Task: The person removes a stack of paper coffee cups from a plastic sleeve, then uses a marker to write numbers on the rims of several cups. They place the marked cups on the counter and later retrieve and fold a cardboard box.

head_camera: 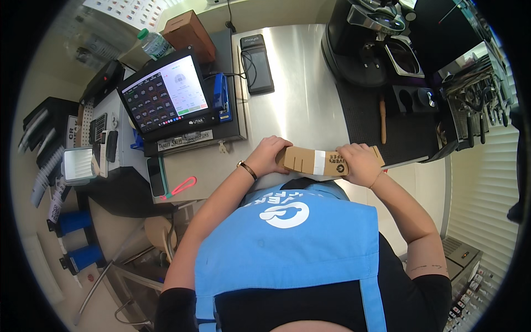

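Observation:
Between my two hands is a bundle of flat brown cardboard pieces (305, 161) that look like cup sleeves. A white paper band (319, 162) wraps its middle, and dark print and short slits mark its face. My left hand (270, 157) grips the left end, with the fingers over the top edge. At the other end, my right hand (361, 164) is closed over the bundle and covers part of the print. The bundle is at the front edge of the steel counter (296, 108), just before my blue apron (286, 249). Its underside is hidden.
A touchscreen till (166, 95) stands left on a cash drawer, with a blue stapler (222, 97) beside it. Behind lies a card terminal (258, 66). A phone (156, 177) rests front left. To the right are a coffee grinder (356, 45) and a black mat (367, 120).

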Action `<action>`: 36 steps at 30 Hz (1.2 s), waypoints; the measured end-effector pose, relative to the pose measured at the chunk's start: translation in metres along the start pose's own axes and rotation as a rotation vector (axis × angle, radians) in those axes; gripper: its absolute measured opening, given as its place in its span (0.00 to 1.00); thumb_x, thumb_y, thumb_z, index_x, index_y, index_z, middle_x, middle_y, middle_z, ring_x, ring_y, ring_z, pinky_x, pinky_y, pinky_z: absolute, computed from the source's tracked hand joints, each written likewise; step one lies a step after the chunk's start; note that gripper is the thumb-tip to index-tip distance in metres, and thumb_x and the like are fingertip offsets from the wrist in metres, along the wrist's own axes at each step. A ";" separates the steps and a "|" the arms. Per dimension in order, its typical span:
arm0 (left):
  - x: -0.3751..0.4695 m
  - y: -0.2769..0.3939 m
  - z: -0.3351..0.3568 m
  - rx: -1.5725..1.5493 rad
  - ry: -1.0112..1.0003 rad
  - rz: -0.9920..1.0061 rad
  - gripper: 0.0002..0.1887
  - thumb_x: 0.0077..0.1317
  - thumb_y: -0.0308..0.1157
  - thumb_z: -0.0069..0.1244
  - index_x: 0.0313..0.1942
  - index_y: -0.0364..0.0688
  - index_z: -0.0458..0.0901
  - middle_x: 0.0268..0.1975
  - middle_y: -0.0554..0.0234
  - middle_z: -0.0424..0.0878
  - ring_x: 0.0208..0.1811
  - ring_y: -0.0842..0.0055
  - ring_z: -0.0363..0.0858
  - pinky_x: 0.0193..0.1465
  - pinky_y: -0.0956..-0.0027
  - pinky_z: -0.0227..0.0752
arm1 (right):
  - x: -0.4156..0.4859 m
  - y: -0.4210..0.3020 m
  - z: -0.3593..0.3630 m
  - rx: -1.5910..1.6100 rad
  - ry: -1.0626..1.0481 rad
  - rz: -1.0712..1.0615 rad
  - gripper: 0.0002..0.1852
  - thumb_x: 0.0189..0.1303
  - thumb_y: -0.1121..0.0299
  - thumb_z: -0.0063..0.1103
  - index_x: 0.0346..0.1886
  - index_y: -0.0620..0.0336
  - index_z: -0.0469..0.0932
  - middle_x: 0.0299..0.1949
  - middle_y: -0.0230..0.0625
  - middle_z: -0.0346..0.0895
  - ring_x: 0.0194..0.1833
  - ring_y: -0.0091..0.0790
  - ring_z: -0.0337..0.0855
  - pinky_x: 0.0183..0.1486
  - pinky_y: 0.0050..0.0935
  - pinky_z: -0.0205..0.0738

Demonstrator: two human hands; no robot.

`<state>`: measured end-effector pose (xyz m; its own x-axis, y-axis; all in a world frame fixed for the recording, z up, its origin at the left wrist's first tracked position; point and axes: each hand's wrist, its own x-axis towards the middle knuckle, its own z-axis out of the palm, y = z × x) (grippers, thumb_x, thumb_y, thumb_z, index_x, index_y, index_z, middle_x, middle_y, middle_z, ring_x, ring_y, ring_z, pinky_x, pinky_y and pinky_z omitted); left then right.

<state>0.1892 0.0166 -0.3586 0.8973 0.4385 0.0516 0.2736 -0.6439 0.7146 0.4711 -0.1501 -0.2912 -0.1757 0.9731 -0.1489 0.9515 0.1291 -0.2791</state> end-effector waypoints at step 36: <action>0.025 0.069 0.009 0.486 -0.125 0.099 0.41 0.51 0.46 0.69 0.65 0.47 0.70 0.55 0.67 0.80 0.58 0.72 0.78 0.74 0.51 0.56 | 0.021 -0.032 0.015 -0.030 0.103 0.026 0.31 0.41 0.67 0.74 0.54 0.54 0.76 0.45 0.36 0.72 0.51 0.39 0.73 0.52 0.37 0.64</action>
<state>0.2341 -0.0228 -0.3140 0.9534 0.3016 -0.0026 0.2883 -0.9086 0.3024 0.4329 -0.1368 -0.2999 -0.1257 0.9904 -0.0569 0.9629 0.1080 -0.2475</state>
